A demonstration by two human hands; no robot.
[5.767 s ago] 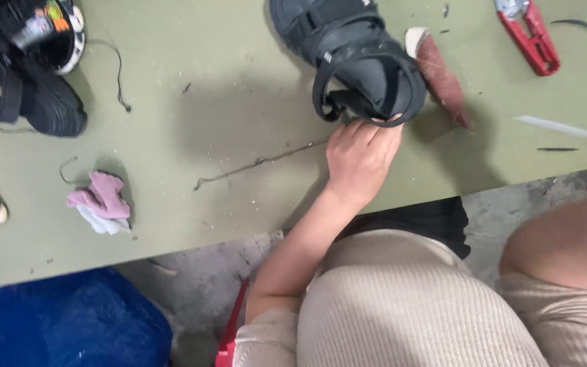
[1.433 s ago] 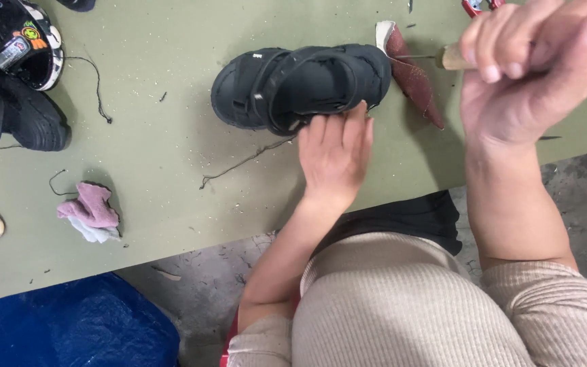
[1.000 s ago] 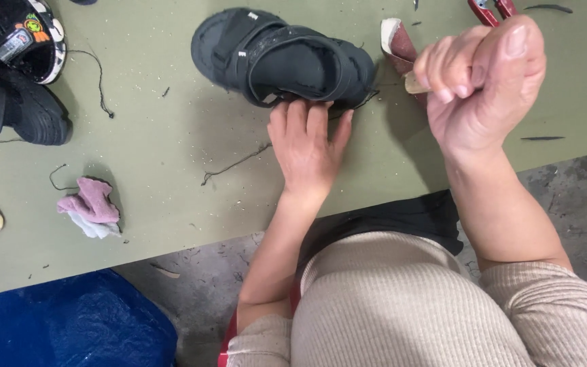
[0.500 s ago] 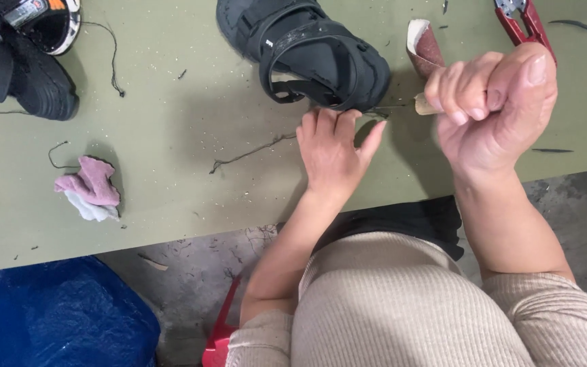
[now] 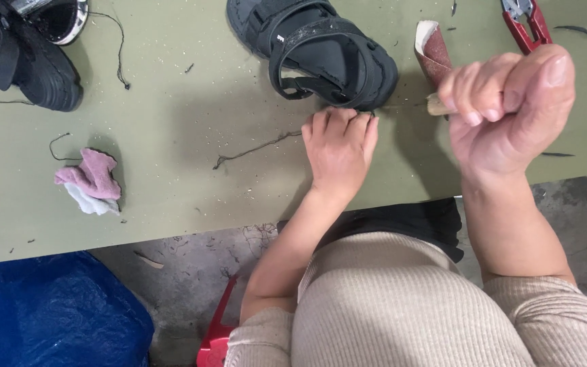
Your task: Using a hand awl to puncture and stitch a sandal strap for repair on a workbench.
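Green tabletop (image 5: 171, 183), littered with thread scraps, fills the upper frame, with grey floor below it. The right hand (image 5: 511, 112) is closed in a fist around a pale wooden handle (image 5: 436, 104), of which only the stub end shows at nine o'clock of the fist; the working tip cannot be made out. The left hand (image 5: 340, 146) lies flat on the table, fingers pressed together, fingertips touching or just short of the near edge of the black sandal (image 5: 314, 51), which sits at twelve o'clock of that hand.

A thin line seems to run from the sandal's edge toward the handle; if it is thread, the pull is best kept low and along the table while the sandal is pinned by the left fingertips, so that the sole is not dragged or tipped. The fist should be kept steady, the tension eased on rather than jerked.

At one o'clock of the left hand a roll of sandpaper (image 5: 433, 47) lies just beside the sandal; red snips (image 5: 526, 24) are at two o'clock. A pink rag (image 5: 90, 180) lies at nine o'clock, another sandal (image 5: 18, 54) at ten o'clock.
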